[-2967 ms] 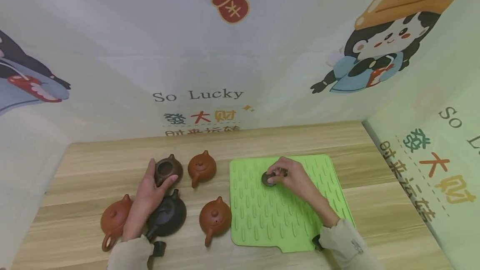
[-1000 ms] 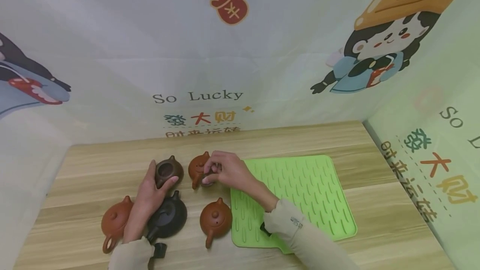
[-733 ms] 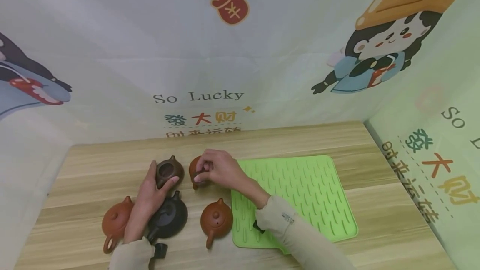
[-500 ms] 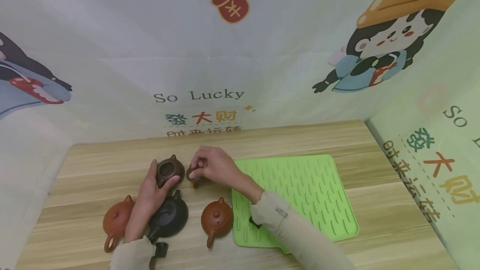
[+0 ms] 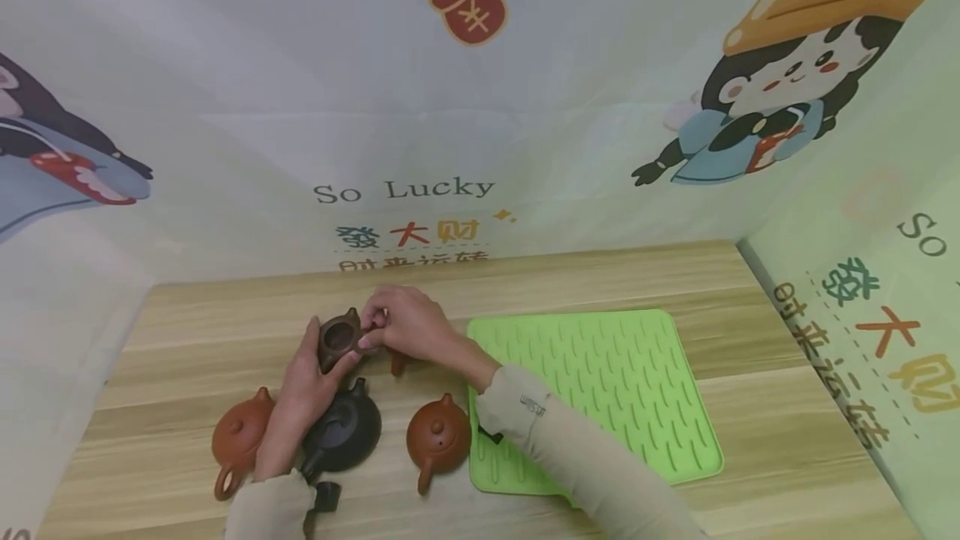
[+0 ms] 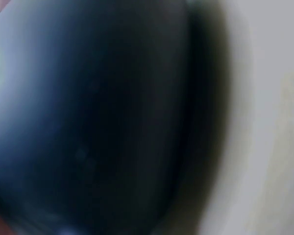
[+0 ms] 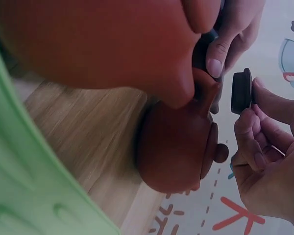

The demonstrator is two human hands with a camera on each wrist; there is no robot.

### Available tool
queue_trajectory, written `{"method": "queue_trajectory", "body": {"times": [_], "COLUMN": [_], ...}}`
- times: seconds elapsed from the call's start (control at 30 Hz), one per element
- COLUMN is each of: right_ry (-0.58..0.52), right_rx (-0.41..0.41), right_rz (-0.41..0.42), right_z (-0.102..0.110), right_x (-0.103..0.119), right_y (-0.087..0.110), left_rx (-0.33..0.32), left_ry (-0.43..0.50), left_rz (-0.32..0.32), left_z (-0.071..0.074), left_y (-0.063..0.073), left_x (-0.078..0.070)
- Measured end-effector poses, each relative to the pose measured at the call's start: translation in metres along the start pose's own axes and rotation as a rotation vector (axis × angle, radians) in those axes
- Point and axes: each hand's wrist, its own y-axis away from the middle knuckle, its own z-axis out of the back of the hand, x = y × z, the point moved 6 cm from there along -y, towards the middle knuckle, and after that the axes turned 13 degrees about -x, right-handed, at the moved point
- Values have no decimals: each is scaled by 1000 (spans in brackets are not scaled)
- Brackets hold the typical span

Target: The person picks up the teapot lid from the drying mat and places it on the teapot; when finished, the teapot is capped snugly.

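In the head view, my left hand (image 5: 300, 386) grips a small dark brown teapot (image 5: 332, 357), its round mouth uncovered and facing up. My right hand (image 5: 408, 325) is just right of that mouth. The right wrist view shows its thumb and fingers pinching a dark teapot lid (image 7: 241, 91) on edge, apart from the pot. From the head, my fingers mostly cover the lid. A reddish clay teapot (image 5: 397, 366) is largely hidden under my right hand. The left wrist view is filled by a blurred dark rounded surface (image 6: 98, 107).
A black teapot (image 5: 352, 432) sits right beside my left wrist, with a reddish teapot (image 5: 242, 433) on its other side. Another reddish teapot (image 5: 438, 433) stands left of the green ridged mat (image 5: 600, 390). All lie on a wooden table (image 5: 795, 423) before a printed cloth (image 5: 300, 65).
My right hand has carried the lid leftward from the green mat, over the back reddish teapot, to beside the brown teapot's mouth. My left hand keeps its grip, the brown pot slightly more tilted.
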Motion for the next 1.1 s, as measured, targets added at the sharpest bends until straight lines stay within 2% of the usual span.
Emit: {"method": "queue_trajectory", "body": {"times": [0.13,0.23,0.4,0.57,0.87,1.1], "right_ry": [69,102,91,105,173,239], "right_rx": [9,30,53,57,63,108], "right_rz": [8,12,-7,-4,8,30], "right_z": [-7,-13,-21,-29,-35,-40], "right_x": [4,10,15,17,19,22], "right_y": [-7,-13,-20,-26,-29,-29], "left_rx": [-48,-63,-48,-26,-37,-33], "left_ry": [3,15,45,33,44,34], "left_rz": [-63,-74,-47,-13,-43,-38], "left_z": [-10,-14,-18,-19,-20,-21], "left_y": [-11,-16,-17,-18,-22,-22], "left_x": [28,40,44,51,56,59]}}
